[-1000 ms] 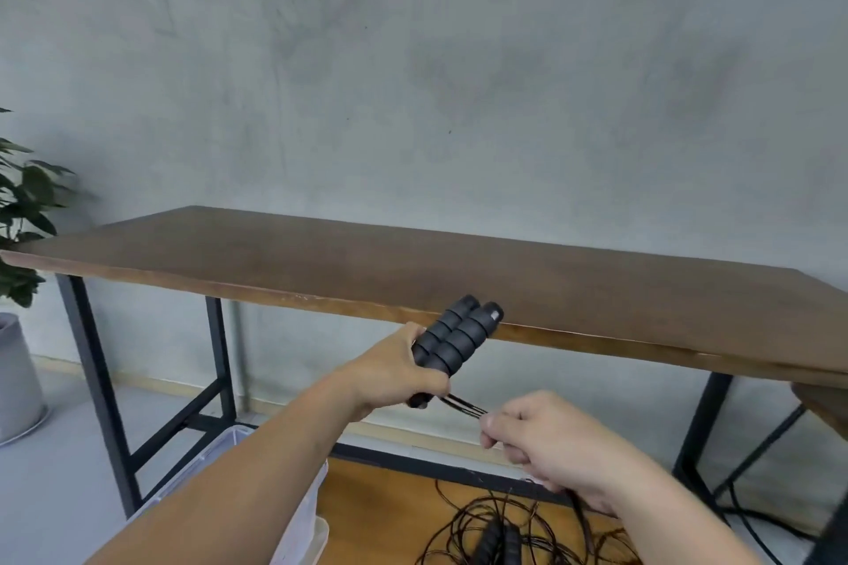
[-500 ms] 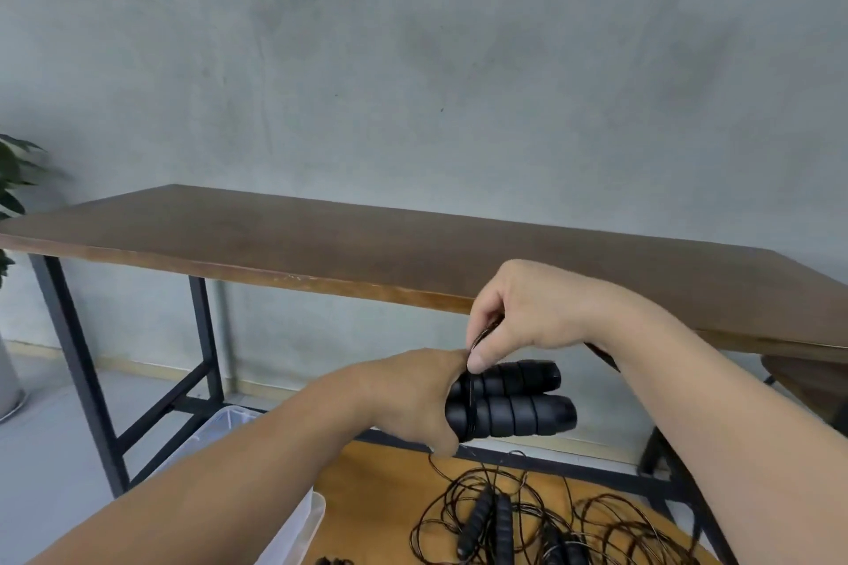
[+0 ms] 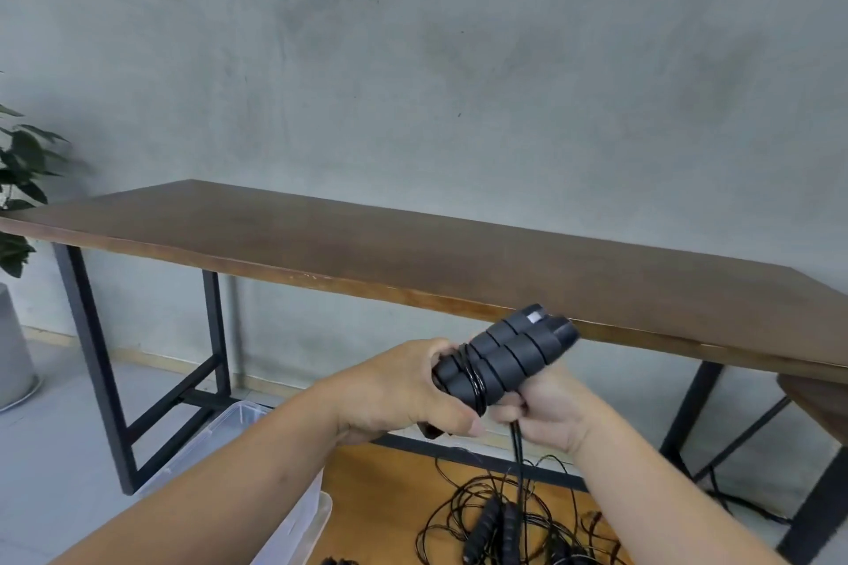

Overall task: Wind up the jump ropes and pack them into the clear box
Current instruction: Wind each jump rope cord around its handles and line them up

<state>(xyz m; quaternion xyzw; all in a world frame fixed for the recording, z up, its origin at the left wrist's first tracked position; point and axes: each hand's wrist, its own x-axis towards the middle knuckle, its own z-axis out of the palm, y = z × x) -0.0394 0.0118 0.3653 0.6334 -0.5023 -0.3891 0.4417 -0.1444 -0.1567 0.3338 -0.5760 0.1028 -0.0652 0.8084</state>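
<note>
Between both hands, before table edge (image 3: 367, 284): 2 black foam handles (image 3: 504, 353) side by side, tilted up to right. Left hand (image 3: 404, 390) grips their lower ends, thumb underneath. Right hand (image 3: 546, 413) just below, touching handles, fingers curled round thin black cord (image 3: 517, 445); few cord turns circle handles. Below: tangled jump ropes (image 3: 504, 518) on wooden surface; clear box (image 3: 238, 422) at lower left, beneath left forearm.

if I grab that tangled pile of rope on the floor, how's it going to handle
Probably floppy: the loose rope pile lies in thin, slack loops. It looks likely to snag, since the loops cross over the handles lying in it. The strand hanging from the right hand runs down toward it, so strands may drag along.
</note>
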